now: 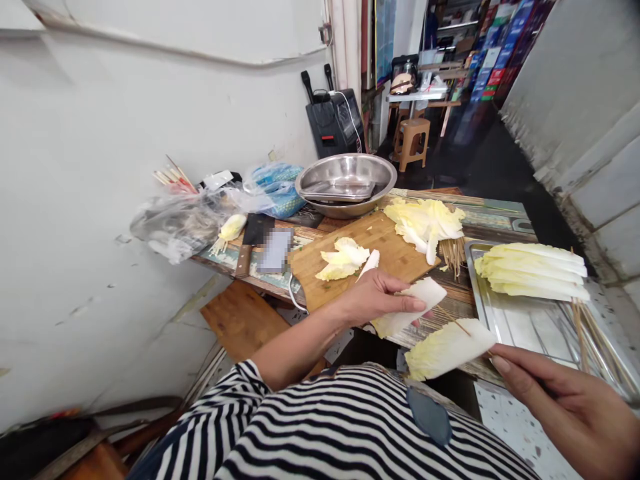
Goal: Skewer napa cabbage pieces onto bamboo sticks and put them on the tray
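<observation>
My left hand (383, 300) pinches a pale cabbage leaf (425, 293) by its white part, over the table's front edge. To its right, my right hand (530, 377) is closed at the white end of another leaf (450, 350), through which a thin wooden skewer (463, 327) passes. The skewer's tip points toward the leaf in my left hand. Behind my hands, loose leaf pieces (343, 259) and a larger leaf pile (425, 223) lie on a wooden cutting board (325, 297). On a metal tray (473, 267) at the right, skewered leaves (533, 270) are stacked.
Bare skewers (453, 257) lie by the board's right edge. A cleaver (243, 260), a blurred pale rectangle (275, 250) and plastic bags (180, 217) are at the left. A steel basin (350, 167) stands behind the board, near a black speaker (333, 127).
</observation>
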Action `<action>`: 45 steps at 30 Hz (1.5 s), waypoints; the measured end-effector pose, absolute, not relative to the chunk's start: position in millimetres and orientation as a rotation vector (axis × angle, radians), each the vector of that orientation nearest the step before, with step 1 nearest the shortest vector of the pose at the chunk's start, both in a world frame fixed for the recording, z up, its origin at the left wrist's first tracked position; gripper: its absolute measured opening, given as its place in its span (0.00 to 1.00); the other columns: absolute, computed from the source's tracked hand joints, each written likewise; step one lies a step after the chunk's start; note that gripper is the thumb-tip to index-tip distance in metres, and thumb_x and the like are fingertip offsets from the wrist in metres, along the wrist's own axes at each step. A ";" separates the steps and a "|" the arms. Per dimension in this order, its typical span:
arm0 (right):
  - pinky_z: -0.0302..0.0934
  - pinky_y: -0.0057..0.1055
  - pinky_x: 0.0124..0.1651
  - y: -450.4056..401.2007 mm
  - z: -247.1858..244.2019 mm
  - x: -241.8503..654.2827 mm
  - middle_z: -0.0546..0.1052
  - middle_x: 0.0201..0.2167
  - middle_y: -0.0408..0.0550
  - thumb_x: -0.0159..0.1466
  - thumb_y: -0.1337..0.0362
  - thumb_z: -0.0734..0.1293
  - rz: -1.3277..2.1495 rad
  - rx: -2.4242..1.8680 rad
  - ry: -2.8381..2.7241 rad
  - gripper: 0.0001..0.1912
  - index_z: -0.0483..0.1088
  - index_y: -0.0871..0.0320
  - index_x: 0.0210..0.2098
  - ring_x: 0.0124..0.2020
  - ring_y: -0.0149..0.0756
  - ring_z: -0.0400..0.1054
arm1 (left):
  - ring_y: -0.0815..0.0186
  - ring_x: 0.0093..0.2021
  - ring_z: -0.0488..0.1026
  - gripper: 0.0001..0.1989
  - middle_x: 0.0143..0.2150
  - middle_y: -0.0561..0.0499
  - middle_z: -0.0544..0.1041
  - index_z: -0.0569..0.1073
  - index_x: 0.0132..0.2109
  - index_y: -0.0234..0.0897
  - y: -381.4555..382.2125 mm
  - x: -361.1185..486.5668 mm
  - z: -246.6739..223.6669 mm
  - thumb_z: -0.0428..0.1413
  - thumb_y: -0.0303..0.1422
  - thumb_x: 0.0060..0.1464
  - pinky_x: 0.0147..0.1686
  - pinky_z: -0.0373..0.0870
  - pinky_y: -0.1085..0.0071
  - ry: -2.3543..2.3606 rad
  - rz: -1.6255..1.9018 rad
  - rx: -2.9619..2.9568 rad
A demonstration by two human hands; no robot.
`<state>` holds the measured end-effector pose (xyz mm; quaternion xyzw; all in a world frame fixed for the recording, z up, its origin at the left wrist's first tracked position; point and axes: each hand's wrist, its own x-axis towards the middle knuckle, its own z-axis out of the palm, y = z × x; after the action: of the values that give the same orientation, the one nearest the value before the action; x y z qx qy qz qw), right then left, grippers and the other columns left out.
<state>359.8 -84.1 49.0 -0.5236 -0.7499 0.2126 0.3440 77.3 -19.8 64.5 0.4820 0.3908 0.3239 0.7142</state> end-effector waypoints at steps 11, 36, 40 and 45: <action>0.78 0.30 0.39 -79.5 57.2 349.7 0.86 0.35 0.43 0.66 0.44 0.67 0.735 -1.400 -1.925 0.19 0.84 0.47 0.42 0.33 0.43 0.83 | 0.70 0.28 0.71 0.20 0.29 0.48 0.81 0.85 0.33 0.34 -20.8 83.4 68.1 0.73 0.47 0.39 0.29 0.65 0.75 0.807 0.677 1.136; 0.78 0.35 0.38 -79.9 45.7 353.1 0.86 0.35 0.46 0.62 0.42 0.68 0.441 -1.654 -1.679 0.21 0.84 0.47 0.40 0.35 0.47 0.82 | 0.61 0.45 0.78 0.14 0.47 0.43 0.84 0.83 0.49 0.37 -5.5 52.6 52.7 0.61 0.38 0.60 0.48 0.72 0.65 1.318 1.103 1.682; 0.77 0.38 0.38 -82.4 34.1 370.6 0.86 0.37 0.47 0.63 0.38 0.65 0.334 -1.800 -1.618 0.25 0.84 0.48 0.44 0.39 0.52 0.82 | 0.53 0.64 0.70 0.19 0.61 0.44 0.77 0.79 0.56 0.41 14.5 20.2 41.9 0.53 0.24 0.62 0.65 0.61 0.52 1.507 0.549 2.409; 0.78 0.37 0.39 -77.5 29.5 372.6 0.86 0.33 0.45 0.64 0.39 0.65 0.303 -1.686 -1.774 0.25 0.83 0.48 0.43 0.34 0.47 0.82 | 0.53 0.67 0.65 0.28 0.66 0.43 0.73 0.71 0.66 0.39 22.2 19.9 31.9 0.47 0.19 0.61 0.64 0.60 0.52 1.597 0.020 2.586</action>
<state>372.6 -77.5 29.5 -0.6451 -0.6788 0.1158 0.3313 19.9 22.2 31.9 0.8497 0.5247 0.0067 0.0509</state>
